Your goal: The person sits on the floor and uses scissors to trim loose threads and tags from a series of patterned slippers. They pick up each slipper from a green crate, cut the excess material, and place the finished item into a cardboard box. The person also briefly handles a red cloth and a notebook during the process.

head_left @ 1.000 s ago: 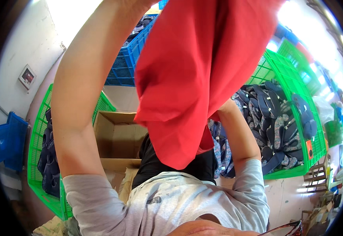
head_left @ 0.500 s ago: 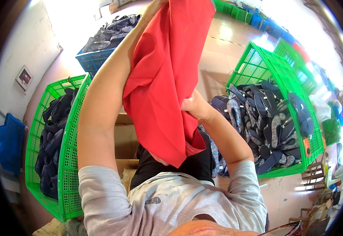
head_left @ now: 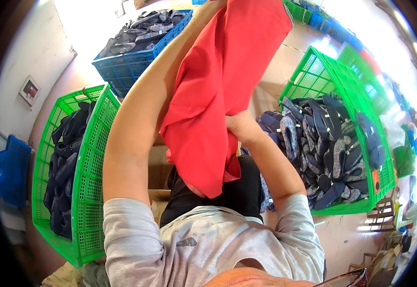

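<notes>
The red cloth (head_left: 218, 95) hangs raised over the floor between green baskets (head_left: 335, 86). Right hand (head_left: 239, 126) grips its middle fold; left grip is hidden above. It looks soft and light, best held by its edges.

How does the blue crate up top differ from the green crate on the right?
The blue crate is blue, with closed-looking ribbed walls low down; the green crate is green with open mesh walls. The blue crate lies farther off, beyond the raised left arm; the green crate lies beside the right arm. The blue crate's load heaps above its rim; the green crate's stays below it. Both hold dark patterned pieces.
</notes>
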A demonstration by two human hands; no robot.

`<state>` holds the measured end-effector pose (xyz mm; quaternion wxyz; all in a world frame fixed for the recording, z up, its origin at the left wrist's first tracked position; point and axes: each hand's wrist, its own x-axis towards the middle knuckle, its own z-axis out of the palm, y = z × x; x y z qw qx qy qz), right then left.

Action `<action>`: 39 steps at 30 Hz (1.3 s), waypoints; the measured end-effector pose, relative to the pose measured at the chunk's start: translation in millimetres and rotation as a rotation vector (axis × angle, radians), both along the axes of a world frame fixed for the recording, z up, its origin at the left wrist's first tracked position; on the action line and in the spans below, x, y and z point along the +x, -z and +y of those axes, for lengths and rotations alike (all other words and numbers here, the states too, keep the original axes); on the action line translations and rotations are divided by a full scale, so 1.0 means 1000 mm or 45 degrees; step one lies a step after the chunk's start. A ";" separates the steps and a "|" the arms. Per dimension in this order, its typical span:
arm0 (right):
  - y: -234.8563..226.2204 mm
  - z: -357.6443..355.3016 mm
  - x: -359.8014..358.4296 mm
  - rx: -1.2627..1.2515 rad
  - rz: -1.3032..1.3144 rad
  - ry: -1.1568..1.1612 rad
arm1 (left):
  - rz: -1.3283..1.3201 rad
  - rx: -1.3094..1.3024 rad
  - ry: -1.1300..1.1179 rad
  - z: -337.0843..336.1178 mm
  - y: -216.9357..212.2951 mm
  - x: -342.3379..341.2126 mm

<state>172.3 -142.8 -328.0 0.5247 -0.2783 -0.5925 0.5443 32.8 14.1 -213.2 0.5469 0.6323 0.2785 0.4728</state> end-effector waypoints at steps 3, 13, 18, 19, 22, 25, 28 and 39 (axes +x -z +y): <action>-0.005 0.008 0.022 0.098 -0.050 0.367 | 0.100 0.090 -0.128 0.007 0.010 0.006; -0.038 0.044 0.067 0.209 0.144 0.955 | 0.594 0.318 -0.479 -0.102 0.077 0.015; -0.034 0.042 0.096 0.148 0.125 0.908 | 0.525 0.546 -0.679 -0.081 0.072 0.011; -0.036 0.039 0.100 0.103 0.168 0.841 | 0.390 0.528 -0.699 -0.064 0.074 0.005; -0.036 0.028 0.103 -0.040 0.296 0.674 | 0.417 0.465 -0.821 -0.042 0.067 -0.004; -0.040 0.018 0.098 -0.113 0.389 0.585 | 0.595 0.323 -0.817 -0.038 0.071 -0.007; -0.041 0.019 0.094 -0.099 0.401 0.491 | 0.500 0.682 -1.152 -0.047 0.096 -0.003; -0.042 0.008 0.061 -0.078 0.209 0.251 | -0.141 -0.515 0.386 -0.130 0.097 0.027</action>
